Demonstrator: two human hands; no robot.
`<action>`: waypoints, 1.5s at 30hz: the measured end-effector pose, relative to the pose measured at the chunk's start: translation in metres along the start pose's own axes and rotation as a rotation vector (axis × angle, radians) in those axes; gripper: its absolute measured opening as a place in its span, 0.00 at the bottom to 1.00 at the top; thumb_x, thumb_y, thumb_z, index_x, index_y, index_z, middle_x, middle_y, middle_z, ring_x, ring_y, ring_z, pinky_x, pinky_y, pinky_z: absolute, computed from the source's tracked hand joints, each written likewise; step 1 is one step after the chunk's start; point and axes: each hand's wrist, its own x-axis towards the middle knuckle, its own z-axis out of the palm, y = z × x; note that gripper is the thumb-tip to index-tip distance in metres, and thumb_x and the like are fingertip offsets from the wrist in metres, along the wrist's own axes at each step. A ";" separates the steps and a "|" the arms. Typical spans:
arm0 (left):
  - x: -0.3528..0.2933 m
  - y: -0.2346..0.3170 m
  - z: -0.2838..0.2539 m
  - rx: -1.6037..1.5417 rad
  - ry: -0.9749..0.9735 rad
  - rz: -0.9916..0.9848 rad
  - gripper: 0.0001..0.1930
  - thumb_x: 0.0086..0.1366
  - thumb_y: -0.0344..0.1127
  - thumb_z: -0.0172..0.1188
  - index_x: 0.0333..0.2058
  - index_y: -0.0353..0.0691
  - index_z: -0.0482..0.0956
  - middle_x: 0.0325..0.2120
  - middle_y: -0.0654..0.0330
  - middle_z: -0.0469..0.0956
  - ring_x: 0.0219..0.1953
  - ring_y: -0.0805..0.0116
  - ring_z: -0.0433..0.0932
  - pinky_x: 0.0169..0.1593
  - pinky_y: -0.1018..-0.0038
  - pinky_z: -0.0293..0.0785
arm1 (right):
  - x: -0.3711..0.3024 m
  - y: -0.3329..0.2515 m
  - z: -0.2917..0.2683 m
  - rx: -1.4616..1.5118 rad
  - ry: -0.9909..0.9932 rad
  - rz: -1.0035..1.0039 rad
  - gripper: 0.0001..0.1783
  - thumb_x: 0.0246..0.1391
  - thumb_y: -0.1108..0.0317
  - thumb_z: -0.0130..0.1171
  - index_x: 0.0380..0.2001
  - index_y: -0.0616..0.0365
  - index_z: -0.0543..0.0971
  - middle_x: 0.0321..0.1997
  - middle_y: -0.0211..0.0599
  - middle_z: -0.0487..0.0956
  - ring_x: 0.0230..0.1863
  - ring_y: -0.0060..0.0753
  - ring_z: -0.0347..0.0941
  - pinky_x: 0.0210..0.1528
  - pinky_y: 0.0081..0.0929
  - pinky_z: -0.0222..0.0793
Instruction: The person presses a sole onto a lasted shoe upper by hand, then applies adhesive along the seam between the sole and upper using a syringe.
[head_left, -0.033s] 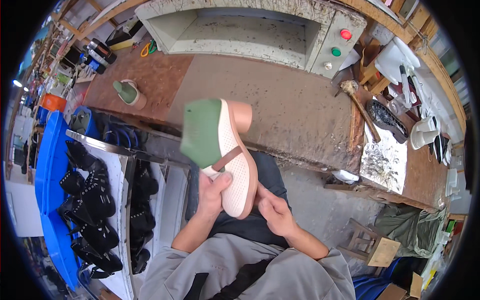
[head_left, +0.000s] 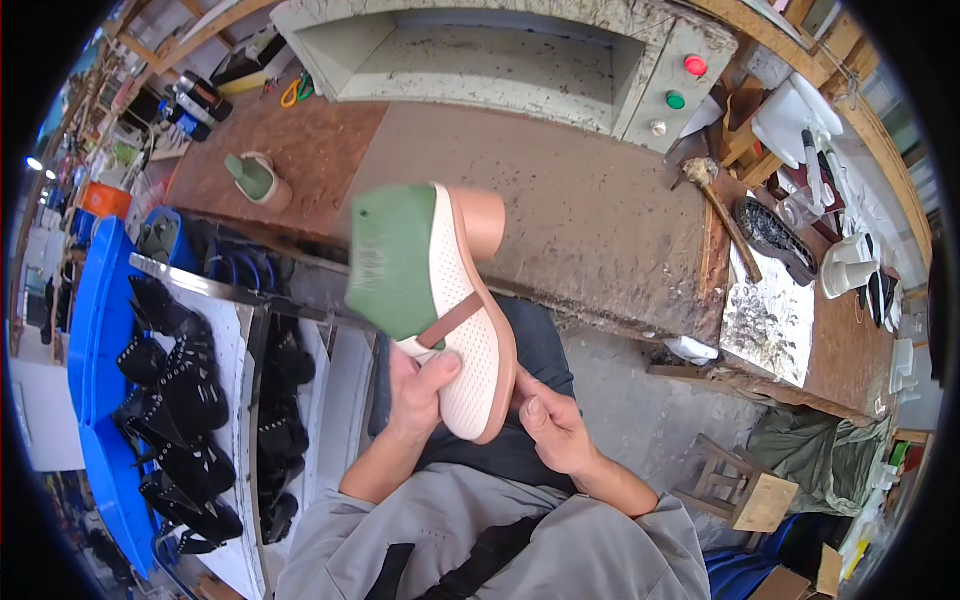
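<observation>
In front of my body I hold a block-heeled shoe (head_left: pixel 478 370) on a green shoe last (head_left: pixel 392 262). Its cream upper is perforated, a brown strap crosses it, and the sole and heel are tan. The toe points toward me and the heel away. My left hand (head_left: pixel 418 392) is closed round the front of the upper, thumb on top. My right hand (head_left: pixel 553 428) is closed at the sole's right edge, some fingers hidden behind it. A similar shoe on a green last (head_left: pixel 262 182) stands on the bench at the far left.
A cabinet (head_left: pixel 480 75) with red and green buttons stands on the workbench (head_left: pixel 560 215). At right lie a hammer (head_left: pixel 722 215) and a dark sole-shaped piece (head_left: pixel 775 240). Black studded shoes (head_left: pixel 190 400) fill a rack at left, beside a blue bin (head_left: pixel 95 340). A small wooden stool (head_left: pixel 760 500) stands right.
The shoe has swung slightly left and away from me, its heel end moving most. Both hands keep their hold in nearly the same place.
</observation>
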 end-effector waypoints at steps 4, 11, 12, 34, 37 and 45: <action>-0.023 0.029 0.008 0.251 -0.035 0.147 0.45 0.46 0.50 0.68 0.57 0.28 0.59 0.47 0.49 0.72 0.46 0.58 0.75 0.51 0.66 0.73 | -0.001 -0.045 0.023 0.027 0.105 -0.055 0.25 0.62 0.53 0.49 0.26 0.69 0.73 0.30 0.35 0.76 0.24 0.18 0.57 0.29 0.20 0.56; -0.040 0.043 0.009 0.141 -0.152 0.202 0.51 0.44 0.58 0.68 0.58 0.30 0.57 0.54 0.49 0.62 0.51 0.57 0.68 0.55 0.61 0.67 | 0.000 -0.071 0.035 -0.126 -0.002 -0.129 0.24 0.62 0.56 0.49 0.32 0.73 0.76 0.26 0.39 0.76 0.25 0.24 0.68 0.30 0.23 0.63; -0.036 0.043 0.003 0.190 -0.313 0.217 0.49 0.45 0.55 0.64 0.60 0.30 0.54 0.56 0.47 0.62 0.56 0.55 0.64 0.60 0.60 0.58 | 0.000 -0.070 0.032 -0.125 -0.008 -0.129 0.24 0.62 0.56 0.49 0.32 0.73 0.76 0.26 0.39 0.76 0.25 0.24 0.68 0.30 0.23 0.63; 0.064 -0.013 -0.029 0.518 0.318 0.404 0.30 0.57 0.38 0.64 0.52 0.31 0.60 0.42 0.53 0.70 0.43 0.65 0.70 0.49 0.72 0.66 | 0.041 -0.014 -0.067 -0.641 0.069 0.035 0.33 0.54 0.55 0.60 0.57 0.63 0.66 0.53 0.51 0.72 0.53 0.39 0.71 0.53 0.32 0.68; 0.102 -0.001 -0.022 0.841 0.449 0.285 0.32 0.55 0.42 0.65 0.52 0.32 0.62 0.42 0.48 0.73 0.43 0.57 0.74 0.50 0.68 0.67 | 0.066 -0.055 -0.118 -0.952 0.428 -0.219 0.30 0.53 0.57 0.61 0.54 0.65 0.69 0.51 0.52 0.72 0.53 0.42 0.70 0.54 0.35 0.66; 0.162 -0.018 -0.019 1.116 0.526 0.172 0.37 0.53 0.50 0.63 0.56 0.36 0.59 0.46 0.41 0.72 0.50 0.44 0.71 0.53 0.58 0.64 | 0.068 -0.235 -0.211 -1.882 1.412 -0.721 0.25 0.50 0.56 0.60 0.47 0.61 0.74 0.51 0.51 0.72 0.52 0.51 0.66 0.54 0.44 0.59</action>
